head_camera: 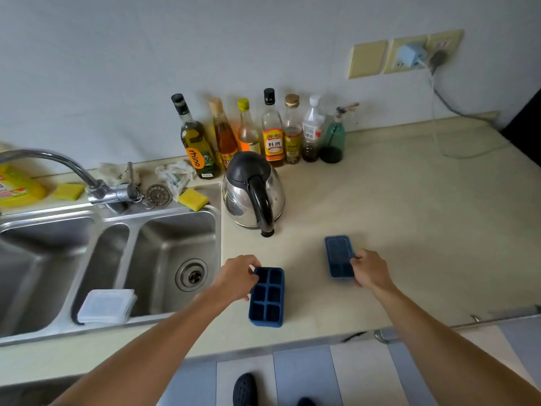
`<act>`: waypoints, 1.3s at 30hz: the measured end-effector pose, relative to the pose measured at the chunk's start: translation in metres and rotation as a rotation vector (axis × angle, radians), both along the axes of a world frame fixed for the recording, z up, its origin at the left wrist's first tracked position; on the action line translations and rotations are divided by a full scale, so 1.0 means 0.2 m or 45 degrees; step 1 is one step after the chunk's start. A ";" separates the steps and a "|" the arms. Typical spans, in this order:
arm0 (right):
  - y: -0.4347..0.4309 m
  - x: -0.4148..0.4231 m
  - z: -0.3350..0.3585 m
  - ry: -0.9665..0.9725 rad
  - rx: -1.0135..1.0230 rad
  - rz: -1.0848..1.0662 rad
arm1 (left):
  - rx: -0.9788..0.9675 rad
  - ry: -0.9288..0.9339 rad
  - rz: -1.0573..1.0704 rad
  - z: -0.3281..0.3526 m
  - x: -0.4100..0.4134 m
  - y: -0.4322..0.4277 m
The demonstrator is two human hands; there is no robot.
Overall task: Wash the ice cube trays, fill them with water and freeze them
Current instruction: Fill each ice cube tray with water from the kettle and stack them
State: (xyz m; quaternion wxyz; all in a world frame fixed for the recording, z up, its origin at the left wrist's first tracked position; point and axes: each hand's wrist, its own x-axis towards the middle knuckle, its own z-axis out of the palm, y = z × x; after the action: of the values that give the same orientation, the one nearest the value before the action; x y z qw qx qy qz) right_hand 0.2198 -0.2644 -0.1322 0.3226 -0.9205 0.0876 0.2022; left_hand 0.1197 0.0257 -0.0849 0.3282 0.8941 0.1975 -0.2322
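Judged barely begun: no water seen in either tray, none running from the tap (46,155), both trays dry-looking and on the desk (409,215) rather than in the sink (164,238). Washing, filling and freezing all left to do, as far as can be told.

Well to the left of both grips, on the sink's front rim: a stack of clear plastic pieces (106,306). Possibly lids, but not certain.

Left grip (237,278): curled round the far left corner of the open tray (268,298), thumb at the far edge, fingers down the left side. Tray flat on the desk with six empty cells facing up, running from this grip rightward and back toward the person. Sink just left of this grip, so likely only a short carry for washing.

Beyond and between the two grips: kettle (253,194), handle pointing toward the person, apart from both trays.

Right grip (370,271): closed on the right long edge of the second tray (338,253), toward its near end. Tray to the left of and beyond this grip, flat on the desk and showing a flat top. Lid or underside, hard to tell. Apart from the open tray, with bare desk between them.
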 end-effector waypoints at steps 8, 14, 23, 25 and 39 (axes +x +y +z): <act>0.22 -0.13 0.24 -0.299 0.002 0.388 | 0.077 -0.081 0.061 -0.01 -0.03 -0.03; 0.47 -0.35 0.28 0.145 0.143 0.673 | -0.177 -0.121 0.333 0.00 -0.06 -0.04; 0.42 -0.33 0.29 0.215 0.083 0.479 | -0.482 -0.114 0.594 0.01 -0.11 -0.12; 0.42 -0.34 0.29 0.229 0.096 0.468 | -0.462 -0.124 0.549 0.02 -0.11 -0.12; 0.44 -0.40 0.36 0.077 -0.037 0.445 | -0.667 -0.026 0.414 0.10 -0.12 -0.07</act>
State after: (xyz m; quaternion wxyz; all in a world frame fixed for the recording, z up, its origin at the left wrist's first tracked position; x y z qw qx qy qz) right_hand 0.1402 -0.1767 -0.0608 0.2665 -0.9198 -0.0612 0.2814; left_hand 0.0958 0.0117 -0.0640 0.5822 0.7381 0.2682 -0.2105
